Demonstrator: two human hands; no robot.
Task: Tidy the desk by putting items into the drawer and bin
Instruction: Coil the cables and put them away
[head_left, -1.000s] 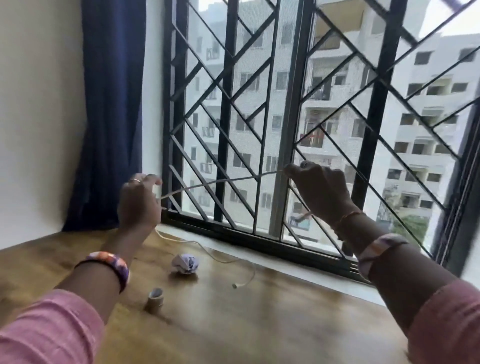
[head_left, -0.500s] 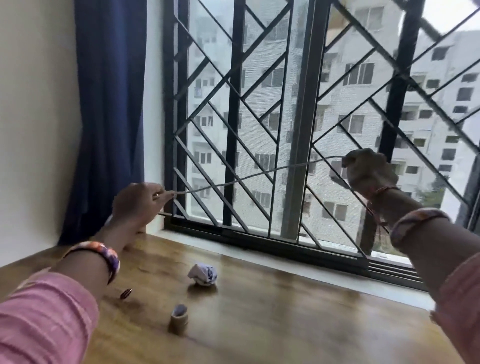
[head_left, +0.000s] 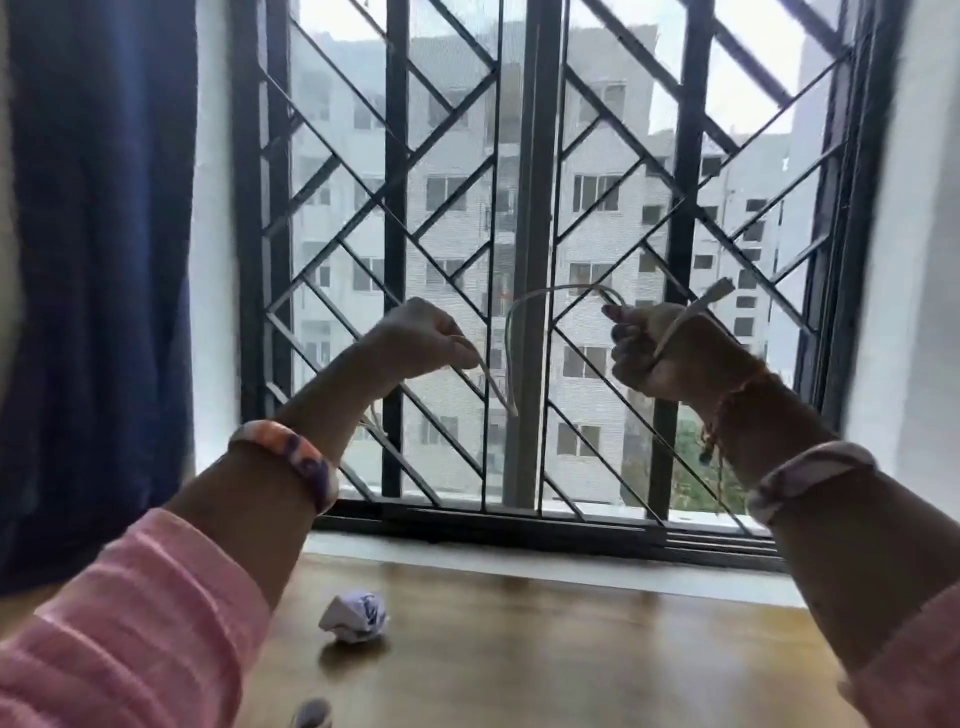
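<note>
Both my hands are raised in front of the window, holding a thin white cable. My left hand pinches one part of it, and a strand trails down past that wrist. My right hand grips another part, with the cable looped over it and the plug end sticking up to the right. Between the hands the cable hangs in a slack loop. A crumpled paper ball lies on the wooden desk below. At the bottom edge a small roll is partly cut off.
A barred window with a dark frame fills the view behind the desk. A dark blue curtain hangs at the left. A white wall borders the window on the right. No drawer or bin is in view.
My hands have come closer together and higher. The cable, stretched taut between them before, now sags in a loop and wraps over my right hand. The view has tilted up.
</note>
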